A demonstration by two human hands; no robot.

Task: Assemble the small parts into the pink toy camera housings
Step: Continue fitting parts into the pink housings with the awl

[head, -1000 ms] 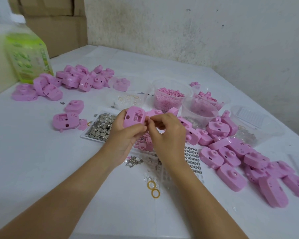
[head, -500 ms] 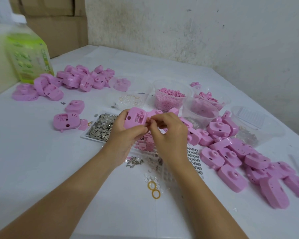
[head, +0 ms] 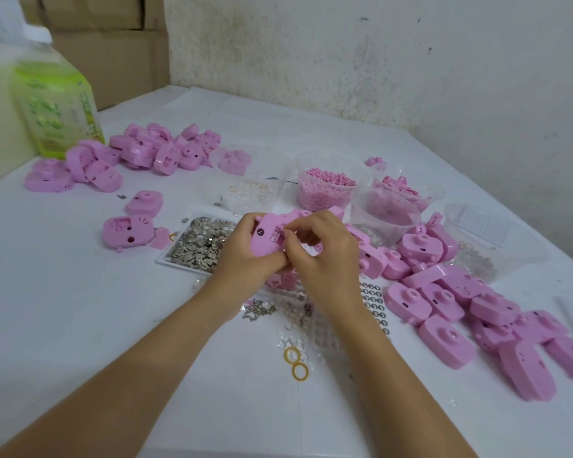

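Note:
My left hand point(head: 245, 256) grips a pink toy camera housing point(head: 266, 238) above the middle of the table, its open inner side turned toward me. My right hand point(head: 325, 249) pinches a small part at the housing's right edge, thumb and forefinger together; the part is too small to make out. Under the hands lie a tray of small metal pieces point(head: 199, 244), a pile of screws point(head: 257, 310) and a sheet of small rings point(head: 372, 302).
Pink housings are heaped at the right point(head: 444, 305) and back left point(head: 153, 150). Clear tubs point(head: 326, 186) of pink bits and clear rings point(head: 250, 193) stand behind the hands. Two yellow rings point(head: 296, 363) lie in front. A green-labelled jug point(head: 53, 104) is far left.
The housing has tipped in my left hand, showing more of its inner face. My right fingers have shifted slightly lower along its right edge. Both hands stayed in place.

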